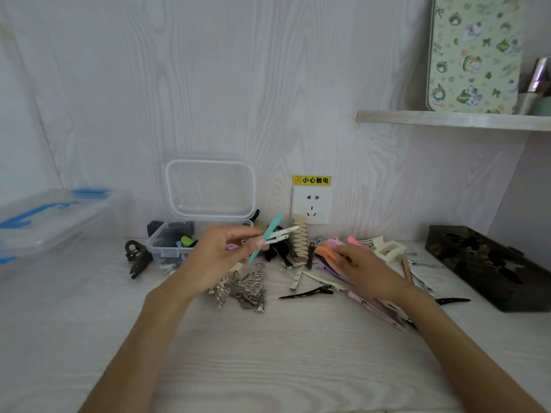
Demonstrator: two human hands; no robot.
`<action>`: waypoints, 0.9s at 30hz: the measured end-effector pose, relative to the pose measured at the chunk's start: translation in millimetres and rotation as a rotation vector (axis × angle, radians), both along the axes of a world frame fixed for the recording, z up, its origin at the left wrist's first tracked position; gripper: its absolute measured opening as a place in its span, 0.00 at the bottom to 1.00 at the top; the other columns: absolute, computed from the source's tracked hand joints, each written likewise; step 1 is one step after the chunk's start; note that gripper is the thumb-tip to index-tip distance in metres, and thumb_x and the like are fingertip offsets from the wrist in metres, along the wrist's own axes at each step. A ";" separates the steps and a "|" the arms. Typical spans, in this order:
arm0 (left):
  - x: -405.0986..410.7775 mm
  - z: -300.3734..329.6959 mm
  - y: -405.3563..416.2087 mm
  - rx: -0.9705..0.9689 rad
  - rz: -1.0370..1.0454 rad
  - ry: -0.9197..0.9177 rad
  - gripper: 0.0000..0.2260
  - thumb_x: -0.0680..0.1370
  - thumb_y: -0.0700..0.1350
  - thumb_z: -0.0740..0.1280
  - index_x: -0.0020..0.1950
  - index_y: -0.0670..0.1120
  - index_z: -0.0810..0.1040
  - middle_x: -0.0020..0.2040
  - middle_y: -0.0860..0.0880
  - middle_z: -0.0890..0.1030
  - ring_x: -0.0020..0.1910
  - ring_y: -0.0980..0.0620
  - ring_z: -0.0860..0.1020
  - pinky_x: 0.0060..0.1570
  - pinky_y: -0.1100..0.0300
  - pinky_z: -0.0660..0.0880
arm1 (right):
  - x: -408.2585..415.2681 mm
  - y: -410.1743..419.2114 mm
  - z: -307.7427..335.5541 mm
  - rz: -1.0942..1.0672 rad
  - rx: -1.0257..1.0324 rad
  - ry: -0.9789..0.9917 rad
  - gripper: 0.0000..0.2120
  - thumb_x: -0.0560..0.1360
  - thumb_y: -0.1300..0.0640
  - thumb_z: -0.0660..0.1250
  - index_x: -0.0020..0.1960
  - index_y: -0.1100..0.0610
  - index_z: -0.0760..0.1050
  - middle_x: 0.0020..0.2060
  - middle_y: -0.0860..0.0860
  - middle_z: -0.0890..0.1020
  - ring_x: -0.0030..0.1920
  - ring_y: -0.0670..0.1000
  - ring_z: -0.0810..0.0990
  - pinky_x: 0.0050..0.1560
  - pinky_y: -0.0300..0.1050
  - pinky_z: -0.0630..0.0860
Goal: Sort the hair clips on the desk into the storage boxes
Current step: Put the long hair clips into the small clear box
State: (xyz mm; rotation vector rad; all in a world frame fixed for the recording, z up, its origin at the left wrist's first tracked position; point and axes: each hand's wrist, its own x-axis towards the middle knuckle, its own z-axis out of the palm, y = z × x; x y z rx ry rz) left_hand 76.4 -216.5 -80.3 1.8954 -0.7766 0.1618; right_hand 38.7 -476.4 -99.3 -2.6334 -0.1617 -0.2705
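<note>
My left hand (220,254) is raised over the desk, pinching a teal clip (269,234) and a white speckled clip (283,233) crossed together. My right hand (365,271) rests on a pile of flat pastel clips, its fingers on an orange one (323,254) and pink ones (334,242). A small clear box (167,248) with its lid (210,189) up stands behind my left hand and holds dark and green clips. Silver butterfly clips (244,289) lie below my left hand. A black duckbill clip (307,293) lies in the middle.
A large clear box with blue latches (53,216) sits at the far left. A dark box (489,263) stands at the right. Black claw clips (135,254) lie left of the small box. A wall socket (311,205) and a beige zigzag clip (299,239) are at the back.
</note>
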 end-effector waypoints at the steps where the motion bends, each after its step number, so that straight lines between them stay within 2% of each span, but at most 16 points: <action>1: -0.3 1.0 2.0 -0.067 0.010 0.013 0.09 0.75 0.48 0.67 0.47 0.64 0.81 0.42 0.56 0.85 0.36 0.57 0.77 0.42 0.61 0.79 | 0.9 -1.0 0.8 -0.018 0.058 0.000 0.16 0.81 0.58 0.51 0.53 0.61 0.77 0.43 0.49 0.79 0.43 0.44 0.76 0.54 0.43 0.71; 3: 1.1 3.0 5.8 -0.201 0.065 -0.015 0.11 0.76 0.45 0.67 0.47 0.62 0.81 0.43 0.54 0.84 0.37 0.59 0.78 0.35 0.66 0.77 | 3.6 -4.6 2.5 -0.072 0.196 0.021 0.15 0.81 0.58 0.51 0.49 0.52 0.77 0.37 0.48 0.76 0.37 0.45 0.71 0.43 0.39 0.67; 4: 2.9 3.7 7.2 -0.257 0.125 -0.064 0.10 0.77 0.44 0.66 0.48 0.60 0.81 0.42 0.56 0.84 0.36 0.62 0.79 0.34 0.70 0.76 | 4.9 -6.1 3.4 -0.097 0.323 0.039 0.15 0.81 0.58 0.52 0.48 0.50 0.76 0.38 0.50 0.77 0.39 0.47 0.72 0.41 0.39 0.67; 6: 10.1 4.1 12.0 -0.295 0.309 -0.167 0.08 0.78 0.46 0.64 0.54 0.52 0.81 0.43 0.59 0.84 0.38 0.65 0.78 0.38 0.74 0.74 | 7.7 -3.7 12.9 -0.095 0.618 0.070 0.14 0.81 0.58 0.55 0.52 0.53 0.79 0.42 0.52 0.80 0.42 0.50 0.74 0.44 0.40 0.69; 7: 14.1 4.2 15.6 -0.285 0.405 -0.203 0.10 0.78 0.47 0.63 0.57 0.48 0.80 0.45 0.57 0.83 0.41 0.64 0.78 0.40 0.73 0.74 | 10.1 1.1 20.7 -0.064 0.719 0.075 0.13 0.80 0.58 0.56 0.52 0.53 0.80 0.42 0.52 0.80 0.42 0.50 0.74 0.45 0.41 0.70; 9: 20.1 1.5 22.6 -0.225 0.528 -0.260 0.13 0.79 0.49 0.61 0.60 0.47 0.78 0.49 0.53 0.83 0.42 0.58 0.77 0.41 0.67 0.72 | 17.9 16.6 37.4 0.038 0.778 0.070 0.13 0.80 0.58 0.56 0.51 0.52 0.80 0.43 0.49 0.81 0.40 0.47 0.74 0.46 0.40 0.70; 11: 22.9 -1.3 26.9 -0.134 0.586 -0.318 0.12 0.80 0.46 0.61 0.61 0.48 0.77 0.51 0.51 0.82 0.46 0.54 0.75 0.45 0.61 0.71 | 26.3 42.1 55.0 0.151 0.711 0.042 0.13 0.80 0.55 0.57 0.50 0.48 0.80 0.45 0.45 0.81 0.42 0.44 0.76 0.47 0.37 0.71; 13: 24.4 -4.4 33.0 -0.084 0.631 -0.374 0.12 0.80 0.43 0.61 0.61 0.48 0.77 0.51 0.50 0.81 0.47 0.52 0.73 0.47 0.57 0.71 | 37.1 76.0 69.4 0.236 0.567 -0.015 0.12 0.80 0.55 0.57 0.55 0.47 0.78 0.47 0.44 0.81 0.45 0.42 0.78 0.46 0.32 0.73; 15: 24.8 -5.3 40.7 -0.087 0.709 -0.379 0.12 0.79 0.40 0.62 0.61 0.47 0.78 0.49 0.47 0.81 0.45 0.49 0.75 0.47 0.53 0.73 | 50.8 111.5 76.5 0.304 0.374 -0.084 0.14 0.80 0.58 0.56 0.59 0.54 0.77 0.49 0.50 0.82 0.47 0.49 0.78 0.46 0.34 0.71; 17: 24.4 -4.3 45.6 -0.088 0.829 -0.349 0.12 0.78 0.39 0.63 0.60 0.48 0.78 0.51 0.45 0.82 0.48 0.44 0.78 0.51 0.48 0.75 | 63.2 140.5 73.9 0.351 0.177 -0.110 0.14 0.80 0.61 0.55 0.60 0.59 0.76 0.51 0.57 0.81 0.49 0.58 0.77 0.47 0.41 0.69; 19: 24.2 -3.7 48.2 -0.086 0.924 -0.310 0.12 0.78 0.40 0.63 0.60 0.48 0.77 0.52 0.45 0.83 0.50 0.43 0.78 0.54 0.48 0.73 | 71.5 158.7 62.8 0.365 0.067 -0.075 0.14 0.80 0.60 0.56 0.60 0.60 0.77 0.53 0.60 0.81 0.49 0.58 0.77 0.46 0.43 0.67; 21: 24.7 -4.4 48.3 -0.078 0.944 -0.292 0.11 0.79 0.41 0.63 0.60 0.49 0.77 0.51 0.46 0.83 0.51 0.43 0.78 0.54 0.49 0.71 | 74.9 165.9 52.6 0.364 0.088 0.013 0.14 0.79 0.61 0.59 0.63 0.60 0.75 0.58 0.57 0.80 0.53 0.52 0.79 0.54 0.40 0.72; 23: 27.1 -6.9 47.2 -0.023 0.916 -0.297 0.11 0.79 0.42 0.62 0.59 0.50 0.77 0.50 0.46 0.83 0.51 0.43 0.78 0.55 0.50 0.69 | 73.7 163.4 49.8 0.362 0.144 0.044 0.16 0.77 0.61 0.63 0.64 0.59 0.74 0.61 0.54 0.79 0.58 0.51 0.79 0.61 0.45 0.74; 27: 33.1 -12.9 44.2 0.173 0.833 -0.281 0.10 0.80 0.45 0.61 0.59 0.54 0.77 0.51 0.49 0.83 0.53 0.46 0.77 0.56 0.53 0.64 | 58.3 130.0 60.2 0.334 0.111 -0.071 0.13 0.75 0.59 0.66 0.60 0.54 0.78 0.58 0.49 0.81 0.57 0.46 0.79 0.61 0.39 0.72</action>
